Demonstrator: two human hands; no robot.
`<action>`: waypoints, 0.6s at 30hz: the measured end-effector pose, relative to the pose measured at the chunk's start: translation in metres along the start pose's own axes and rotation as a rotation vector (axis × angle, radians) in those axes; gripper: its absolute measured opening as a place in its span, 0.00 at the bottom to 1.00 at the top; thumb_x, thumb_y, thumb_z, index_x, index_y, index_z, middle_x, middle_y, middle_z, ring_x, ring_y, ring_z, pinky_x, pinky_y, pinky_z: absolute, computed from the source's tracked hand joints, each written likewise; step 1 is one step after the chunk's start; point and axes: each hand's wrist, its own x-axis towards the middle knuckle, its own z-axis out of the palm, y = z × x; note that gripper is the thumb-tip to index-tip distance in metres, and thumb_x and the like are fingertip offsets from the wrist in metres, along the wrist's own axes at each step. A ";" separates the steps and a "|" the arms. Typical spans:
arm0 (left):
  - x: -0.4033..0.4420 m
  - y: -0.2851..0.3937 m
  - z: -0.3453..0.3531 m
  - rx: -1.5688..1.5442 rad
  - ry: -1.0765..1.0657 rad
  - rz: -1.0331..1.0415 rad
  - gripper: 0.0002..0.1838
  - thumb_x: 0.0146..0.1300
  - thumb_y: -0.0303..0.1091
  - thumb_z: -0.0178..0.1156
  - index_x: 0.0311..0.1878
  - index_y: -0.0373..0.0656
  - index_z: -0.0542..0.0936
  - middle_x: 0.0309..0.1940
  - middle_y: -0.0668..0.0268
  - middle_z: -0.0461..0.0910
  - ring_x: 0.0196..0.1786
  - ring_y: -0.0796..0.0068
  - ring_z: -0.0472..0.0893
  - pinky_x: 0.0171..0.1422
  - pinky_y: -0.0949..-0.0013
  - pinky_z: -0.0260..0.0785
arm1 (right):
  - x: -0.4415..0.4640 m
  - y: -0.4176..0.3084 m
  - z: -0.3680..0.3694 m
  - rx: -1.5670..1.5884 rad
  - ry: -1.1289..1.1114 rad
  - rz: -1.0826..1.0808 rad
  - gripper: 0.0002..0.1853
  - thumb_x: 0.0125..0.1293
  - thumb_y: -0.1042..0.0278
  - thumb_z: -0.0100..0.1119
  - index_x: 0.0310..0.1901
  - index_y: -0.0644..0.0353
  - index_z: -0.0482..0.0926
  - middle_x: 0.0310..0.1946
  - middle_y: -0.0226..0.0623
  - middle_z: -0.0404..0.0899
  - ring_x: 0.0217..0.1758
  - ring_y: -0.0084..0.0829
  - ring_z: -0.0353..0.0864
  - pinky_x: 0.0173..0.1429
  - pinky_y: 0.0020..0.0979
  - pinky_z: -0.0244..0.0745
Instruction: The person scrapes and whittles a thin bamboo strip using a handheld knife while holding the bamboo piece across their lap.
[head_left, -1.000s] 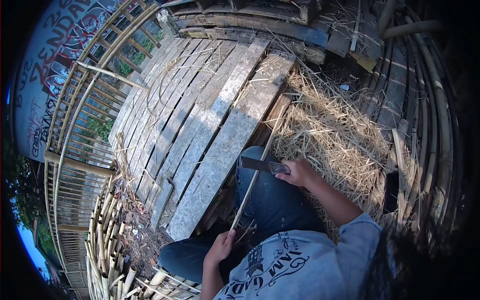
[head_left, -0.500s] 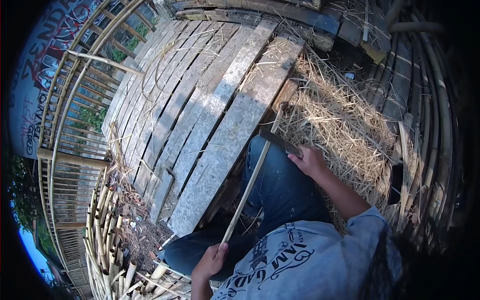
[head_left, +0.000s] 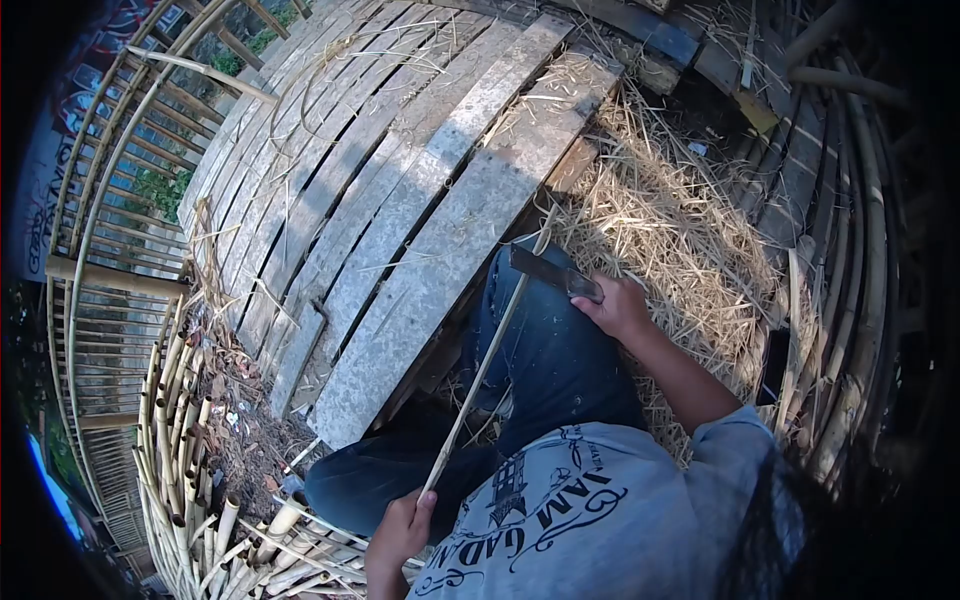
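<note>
My left hand [head_left: 405, 525] is closed around the near end of a long, thin bamboo strip [head_left: 480, 378]. The strip slants up across my jeans to the straw beyond my knee. In my right hand [head_left: 613, 305] is the handle of a wide-bladed knife [head_left: 541, 267]. Its dark blade crosses the strip near the far end, over my raised knee [head_left: 555, 340]; whether the edge touches the strip I cannot tell.
A platform of weathered planks [head_left: 400, 255] lies ahead and to the left. Pale bamboo shavings [head_left: 675, 215] heap up on the right. Cut bamboo poles [head_left: 175, 430] stand at the lower left beside a bamboo fence [head_left: 115, 280]. Long poles [head_left: 860, 260] line the far right.
The view has shifted a little. My left hand and the strip's near end sit lower and farther left, and the strip's far end has drawn back toward the blade.
</note>
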 end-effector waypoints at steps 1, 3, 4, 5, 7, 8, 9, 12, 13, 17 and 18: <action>-0.001 -0.003 -0.001 -0.002 -0.004 0.014 0.22 0.78 0.42 0.47 0.34 0.33 0.75 0.17 0.55 0.70 0.21 0.65 0.69 0.30 0.59 0.65 | 0.000 0.000 0.000 0.010 -0.005 -0.003 0.31 0.59 0.28 0.59 0.33 0.55 0.78 0.24 0.43 0.83 0.30 0.50 0.85 0.35 0.48 0.78; -0.005 -0.009 -0.003 0.011 0.001 -0.002 0.22 0.78 0.42 0.47 0.34 0.33 0.75 0.17 0.55 0.70 0.21 0.64 0.68 0.30 0.59 0.64 | 0.000 0.000 -0.002 0.016 -0.009 -0.004 0.31 0.59 0.28 0.59 0.33 0.55 0.77 0.25 0.43 0.83 0.31 0.50 0.85 0.35 0.48 0.78; -0.006 -0.010 -0.004 0.025 0.011 -0.020 0.22 0.78 0.43 0.47 0.34 0.33 0.75 0.17 0.55 0.70 0.21 0.64 0.68 0.30 0.59 0.64 | 0.000 0.000 -0.002 0.003 -0.021 -0.014 0.31 0.59 0.28 0.59 0.33 0.55 0.77 0.24 0.43 0.83 0.31 0.50 0.85 0.35 0.48 0.78; -0.007 -0.011 -0.006 0.024 0.009 -0.022 0.22 0.78 0.43 0.47 0.34 0.33 0.75 0.17 0.55 0.70 0.21 0.64 0.68 0.30 0.59 0.64 | -0.001 0.000 -0.002 -0.009 -0.034 -0.023 0.32 0.59 0.27 0.59 0.33 0.55 0.77 0.24 0.44 0.83 0.31 0.51 0.85 0.35 0.48 0.78; -0.010 -0.011 -0.009 0.027 0.029 -0.010 0.22 0.78 0.43 0.47 0.33 0.33 0.74 0.17 0.54 0.69 0.21 0.62 0.67 0.30 0.58 0.63 | 0.000 -0.001 -0.001 -0.013 -0.037 -0.029 0.32 0.59 0.27 0.58 0.33 0.55 0.77 0.24 0.44 0.82 0.31 0.51 0.84 0.35 0.48 0.78; -0.011 -0.012 -0.010 0.024 0.026 -0.013 0.22 0.78 0.43 0.47 0.33 0.33 0.74 0.17 0.54 0.69 0.21 0.62 0.67 0.30 0.58 0.63 | -0.001 -0.001 -0.001 -0.016 -0.037 -0.035 0.32 0.59 0.27 0.58 0.33 0.56 0.77 0.24 0.44 0.82 0.31 0.51 0.84 0.35 0.48 0.78; -0.012 -0.012 -0.011 0.028 0.028 -0.009 0.22 0.78 0.43 0.47 0.33 0.33 0.74 0.17 0.53 0.69 0.21 0.60 0.67 0.30 0.58 0.63 | -0.001 -0.002 -0.002 -0.018 -0.041 -0.033 0.32 0.59 0.27 0.58 0.33 0.56 0.77 0.24 0.44 0.82 0.31 0.51 0.84 0.35 0.48 0.78; -0.013 -0.016 -0.012 0.044 0.033 -0.042 0.22 0.77 0.43 0.48 0.33 0.32 0.74 0.17 0.52 0.69 0.22 0.56 0.66 0.30 0.57 0.63 | -0.001 -0.007 -0.003 -0.004 -0.031 -0.057 0.31 0.60 0.29 0.59 0.33 0.57 0.78 0.24 0.44 0.82 0.31 0.50 0.84 0.35 0.47 0.78; -0.015 -0.018 -0.012 0.060 0.039 -0.079 0.22 0.77 0.43 0.48 0.33 0.32 0.74 0.18 0.51 0.69 0.22 0.53 0.66 0.31 0.56 0.63 | 0.001 -0.007 0.001 0.085 -0.008 0.113 0.30 0.60 0.32 0.61 0.33 0.58 0.79 0.23 0.44 0.82 0.30 0.50 0.84 0.35 0.47 0.78; -0.018 -0.029 -0.008 -0.005 0.097 -0.067 0.22 0.77 0.43 0.48 0.33 0.32 0.74 0.18 0.49 0.69 0.23 0.47 0.67 0.31 0.54 0.64 | 0.004 -0.006 -0.002 0.075 0.069 -0.021 0.26 0.59 0.38 0.66 0.35 0.59 0.81 0.22 0.44 0.81 0.28 0.49 0.83 0.34 0.45 0.77; -0.016 -0.025 -0.008 -0.006 0.090 -0.086 0.21 0.76 0.43 0.48 0.33 0.32 0.74 0.18 0.48 0.69 0.23 0.45 0.68 0.31 0.54 0.64 | 0.005 -0.017 -0.006 0.091 0.095 -0.088 0.26 0.56 0.38 0.68 0.33 0.58 0.80 0.21 0.44 0.80 0.26 0.48 0.83 0.33 0.44 0.77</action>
